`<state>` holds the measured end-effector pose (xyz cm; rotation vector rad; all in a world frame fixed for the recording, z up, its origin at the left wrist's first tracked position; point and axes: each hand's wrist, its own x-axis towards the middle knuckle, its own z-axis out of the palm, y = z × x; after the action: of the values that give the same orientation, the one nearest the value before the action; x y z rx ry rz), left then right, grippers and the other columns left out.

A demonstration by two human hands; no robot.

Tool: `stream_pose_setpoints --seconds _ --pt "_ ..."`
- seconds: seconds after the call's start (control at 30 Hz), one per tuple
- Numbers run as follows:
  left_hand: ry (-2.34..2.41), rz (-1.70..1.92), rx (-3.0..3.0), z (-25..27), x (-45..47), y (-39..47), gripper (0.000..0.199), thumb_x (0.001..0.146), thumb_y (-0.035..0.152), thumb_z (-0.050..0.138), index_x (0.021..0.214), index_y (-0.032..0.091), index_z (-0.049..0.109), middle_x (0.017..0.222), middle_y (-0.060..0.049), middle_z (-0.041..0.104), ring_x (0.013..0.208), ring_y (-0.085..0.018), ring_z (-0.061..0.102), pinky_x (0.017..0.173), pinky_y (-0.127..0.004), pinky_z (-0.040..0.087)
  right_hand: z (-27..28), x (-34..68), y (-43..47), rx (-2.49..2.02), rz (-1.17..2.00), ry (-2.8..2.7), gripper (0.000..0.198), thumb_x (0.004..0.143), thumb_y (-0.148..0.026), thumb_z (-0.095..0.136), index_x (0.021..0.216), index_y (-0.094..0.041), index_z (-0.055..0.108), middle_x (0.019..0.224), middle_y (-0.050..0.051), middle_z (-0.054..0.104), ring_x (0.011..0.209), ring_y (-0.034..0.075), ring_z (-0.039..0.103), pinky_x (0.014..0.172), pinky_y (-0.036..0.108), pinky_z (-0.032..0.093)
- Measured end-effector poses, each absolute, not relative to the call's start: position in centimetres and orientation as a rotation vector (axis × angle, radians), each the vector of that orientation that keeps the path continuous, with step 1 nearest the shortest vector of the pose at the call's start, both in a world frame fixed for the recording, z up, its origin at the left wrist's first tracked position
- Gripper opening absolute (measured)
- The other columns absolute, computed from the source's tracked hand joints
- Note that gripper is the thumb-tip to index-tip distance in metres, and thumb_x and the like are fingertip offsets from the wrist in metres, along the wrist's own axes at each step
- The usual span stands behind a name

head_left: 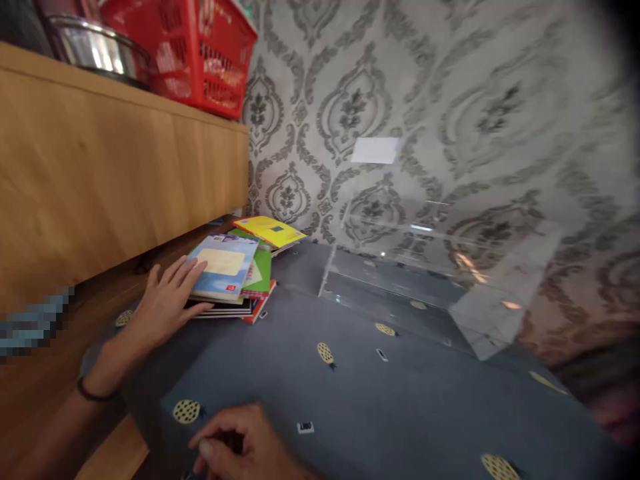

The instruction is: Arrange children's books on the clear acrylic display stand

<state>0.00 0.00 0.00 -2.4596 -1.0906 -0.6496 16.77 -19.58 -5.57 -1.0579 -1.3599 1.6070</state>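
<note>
My left hand [167, 297] rests against the left side of a stack of books, fingers spread and open. Its fingertips touch a light blue book [223, 267] with a cream label on top. The thumb lies lower, by dark-covered books [230, 308]. A green book [260, 273] and a red-edged book [260, 307] stick out on the right of the stack. Behind it lies a yellow book [273, 231] on other books. Near the bottom edge, my right hand [240, 440] is curled, thumb close to the forefinger, and nothing shows in it.
A clear plastic box-like stand [400, 267] stands on the grey pineapple-print cloth [350, 393], near the patterned wall [350, 100]. To the left is a wooden cabinet [100, 167], bearing a red plastic basket [195, 60] and a shiny metal pot [100, 50].
</note>
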Motion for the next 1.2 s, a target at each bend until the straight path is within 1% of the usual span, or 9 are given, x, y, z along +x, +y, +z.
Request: stream_pose_setpoints --seconds 0.07,0.13,0.27,0.4,0.53,0.77,1.0,1.1,1.2 --pt "-1.16 -0.464 -2.499 0.2 0.5 1.4 0.071 0.097 0.059 0.044 0.152 0.015 0.044 0.156 -0.022 0.047 0.148 -0.044 0.037 0.111 -0.074 0.029 -5.7 16.8 -19.5 -1.004 1.637 -1.317 0.043 0.075 -0.055 0.068 0.085 -0.013 0.07 0.069 0.0 0.058 0.053 0.007 0.051 0.054 0.02 0.042" --pt "-1.209 -0.336 -2.529 0.2 0.5 2.5 0.068 0.098 0.057 0.044 0.153 0.017 0.044 0.158 -0.021 0.045 0.146 -0.044 0.039 0.108 -0.073 0.034 -5.8 16.9 -19.5 -0.957 1.645 -1.293 0.037 0.074 -0.05 0.067 0.081 -0.014 0.067 0.069 -0.001 0.058 0.053 0.007 0.051 0.054 0.021 0.042" --pt "-1.168 -0.324 -2.574 0.2 -0.2 3.6 0.067 0.097 0.056 0.044 0.153 0.02 0.045 0.159 -0.016 0.045 0.144 -0.038 0.044 0.108 -0.056 0.044 -5.9 17.0 -19.5 -0.924 1.659 -1.281 0.021 0.076 -0.035 0.063 0.08 -0.015 0.065 0.069 -0.001 0.059 0.052 0.006 0.05 0.053 0.019 0.039" --pt "-1.108 -0.379 -2.608 0.5 -0.4 3.8 0.07 0.097 0.061 0.04 0.151 0.018 0.047 0.155 -0.017 0.051 0.141 -0.036 0.049 0.111 -0.049 0.043 -6.0 16.9 -19.6 -0.91 1.698 -1.254 0.013 0.077 -0.028 0.062 0.078 -0.015 0.063 0.068 -0.003 0.058 0.05 0.005 0.049 0.051 0.019 0.038" --pt "-1.144 -0.333 -2.669 1.5 -0.2 3.4 0.075 0.098 0.064 0.035 0.151 0.013 0.047 0.154 -0.018 0.051 0.14 -0.034 0.049 0.114 -0.049 0.04 -6.2 16.8 -19.6 -0.871 1.688 -1.223 0.02 0.076 -0.036 0.066 0.075 -0.016 0.062 0.067 -0.003 0.058 0.05 0.005 0.051 0.051 0.018 0.038" --pt "-1.218 -0.233 -2.753 3.5 0.1 2.9 0.09 0.09 0.076 0.033 0.148 0.01 0.051 0.156 -0.018 0.049 0.141 -0.034 0.048 0.117 -0.046 0.037 -6.3 17.0 -19.5 -0.8 1.686 -1.185 0.033 0.077 -0.048 0.072 0.077 -0.015 0.064 0.067 -0.003 0.061 0.051 0.005 0.054 0.052 0.018 0.039" --pt "-1.224 -0.219 -2.772 4.0 -0.2 2.8 0.087 0.093 0.072 0.027 0.15 0.01 0.05 0.157 -0.015 0.048 0.144 -0.032 0.047 0.12 -0.044 0.034 -6.2 17.4 -18.9 -0.689 1.716 -1.141 0.059 0.063 -0.071 0.076 0.079 -0.015 0.064 0.067 -0.003 0.063 0.049 0.006 0.056 0.048 0.02 0.039" --pt "-1.219 -0.234 -2.789 4.2 0.0 2.6 0.081 0.095 0.065 0.025 0.146 0.009 0.053 0.154 -0.016 0.052 0.142 -0.031 0.049 0.12 -0.042 0.033 -6.0 17.6 -18.6 -0.641 1.738 -1.084 0.061 0.058 -0.071 0.078 0.078 -0.015 0.065 0.065 -0.002 0.065 0.047 0.009 0.058 0.047 0.022 0.04" --pt "-1.285 -0.243 -2.752 4.6 0.6 2.0 0.077 0.095 0.061 0.024 0.138 0.006 0.057 0.145 -0.018 0.061 0.134 -0.032 0.057 0.115 -0.042 0.039 -5.9 17.8 -18.4 -0.607 1.747 -1.009 0.055 0.058 -0.065 0.079 0.076 -0.014 0.066 0.064 0.0 0.066 0.047 0.01 0.059 0.047 0.023 0.04"
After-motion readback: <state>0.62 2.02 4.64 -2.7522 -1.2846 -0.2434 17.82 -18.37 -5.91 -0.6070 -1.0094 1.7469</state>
